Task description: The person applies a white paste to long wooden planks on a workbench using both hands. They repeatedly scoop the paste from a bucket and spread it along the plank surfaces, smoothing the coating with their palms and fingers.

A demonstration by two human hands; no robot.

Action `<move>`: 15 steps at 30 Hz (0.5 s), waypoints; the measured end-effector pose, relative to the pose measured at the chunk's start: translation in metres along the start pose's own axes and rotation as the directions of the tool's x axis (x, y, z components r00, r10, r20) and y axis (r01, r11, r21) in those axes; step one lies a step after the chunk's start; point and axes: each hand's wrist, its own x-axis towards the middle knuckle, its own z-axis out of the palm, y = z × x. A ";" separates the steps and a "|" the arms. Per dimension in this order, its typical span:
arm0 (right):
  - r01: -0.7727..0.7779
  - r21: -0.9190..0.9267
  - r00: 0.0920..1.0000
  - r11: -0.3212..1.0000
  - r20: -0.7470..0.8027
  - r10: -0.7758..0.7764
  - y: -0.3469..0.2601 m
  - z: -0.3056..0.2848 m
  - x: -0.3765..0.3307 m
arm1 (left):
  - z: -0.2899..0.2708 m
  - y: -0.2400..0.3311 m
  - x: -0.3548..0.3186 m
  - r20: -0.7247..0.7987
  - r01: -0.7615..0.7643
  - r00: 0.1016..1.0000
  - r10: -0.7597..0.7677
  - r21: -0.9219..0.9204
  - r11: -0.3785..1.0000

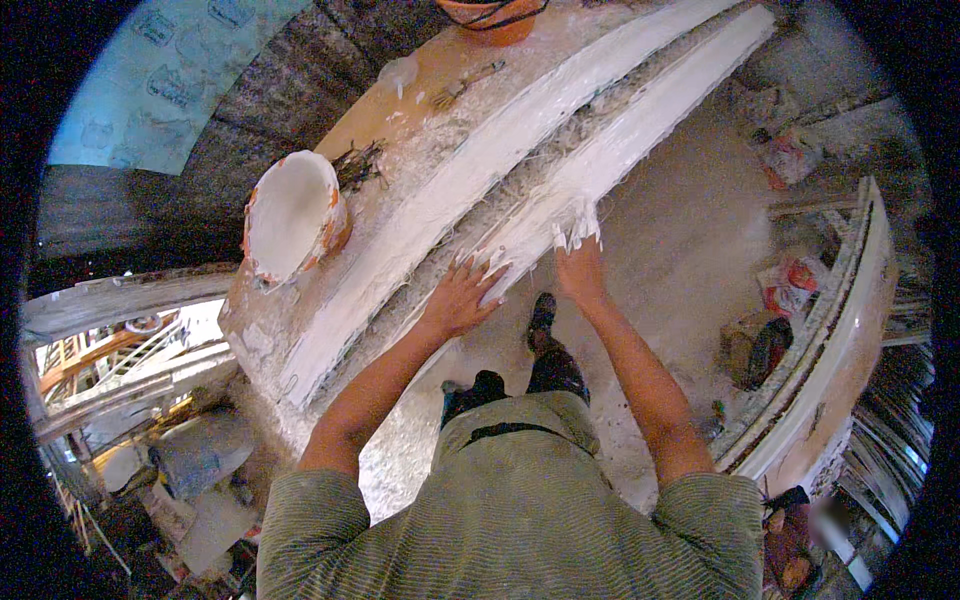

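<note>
Against the lower part of the near strip [650, 130], the left hand [462, 298] is being held back upward, its paste-tipped fingers being spread apart over the edge. Further up the near strip's same edge, the right hand [580, 268] is being placed, its fingertips being thickly coated with white paste; whether they are being clamped on the strip or merely rested there cannot be told. The near strip itself, long and white-coated, is being borne by the table [352, 125]. Just beyond it, stringy fibres [515, 180] are being exposed along a gap, and the far strip [430, 220] is lying alongside. Farther beyond the near strip, a white-lined bucket [338, 228], what is perhaps a brush [468, 86] and an orange container [505, 30] are being kept.
</note>
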 end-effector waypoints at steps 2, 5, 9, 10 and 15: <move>0.152 -0.178 0.988 0.972 0.051 -0.145 -0.004 0.005 -0.005 | -0.001 -0.004 -0.028 0.068 0.028 0.997 -0.028 0.011 1.000; 0.326 -0.441 0.945 0.836 0.177 -0.275 -0.025 0.027 -0.037 | -0.001 -0.006 -0.077 0.170 0.143 0.976 -0.138 -0.018 0.990; 0.097 -0.350 0.553 0.932 0.797 0.242 -0.058 0.073 -0.112 | 0.005 -0.012 -0.134 0.181 0.158 0.971 -0.157 0.009 0.987; 0.160 -0.350 0.566 0.923 0.799 0.205 -0.064 0.083 -0.138 | 0.009 -0.014 -0.148 0.184 0.165 0.970 -0.161 -0.008 0.986; 0.273 -0.475 0.870 0.837 0.494 -0.004 -0.063 0.121 -0.165 | 0.034 -0.028 -0.214 0.023 0.112 0.993 -0.112 0.012 0.994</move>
